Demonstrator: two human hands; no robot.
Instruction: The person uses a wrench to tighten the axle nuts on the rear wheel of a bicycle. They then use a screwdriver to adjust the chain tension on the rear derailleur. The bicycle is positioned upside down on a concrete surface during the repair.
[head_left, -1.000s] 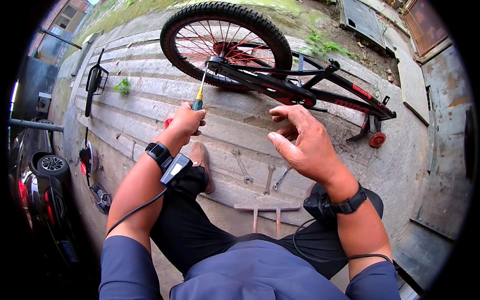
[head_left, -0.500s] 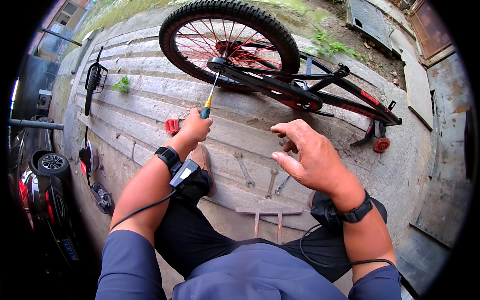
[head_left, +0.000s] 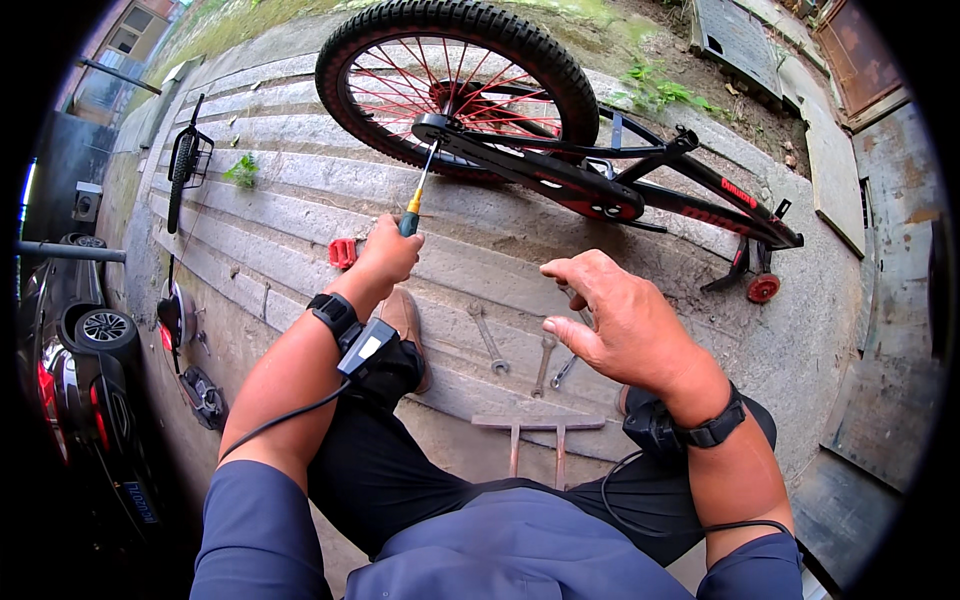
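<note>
My left hand (head_left: 388,255) is closed round the green and yellow handle of a screwdriver (head_left: 411,217). Its shaft points up to the end of the black chain guard (head_left: 575,180) by the rear hub; whether the tip touches cannot be made out. The guard belongs to a black and red bicycle frame (head_left: 690,200) lying across the paving, with a red-spoked wheel (head_left: 345,120) at its far end. My right hand (head_left: 635,325) hovers over the paving nearer me, fingers and thumb apart. Its inner fingers are partly hidden.
Below my hands lie several wrenches (head_left: 490,345) and a bar with two legs (head_left: 538,422). A red pedal (head_left: 344,253) rests beside my left wrist. A small red wheel (head_left: 763,288) is at the frame's right end. Farther left stands a dark car (head_left: 105,400).
Almost nothing differs. My left hand and the screwdriver have shifted very slightly left, and the fingers of my right hand have moved a little.
</note>
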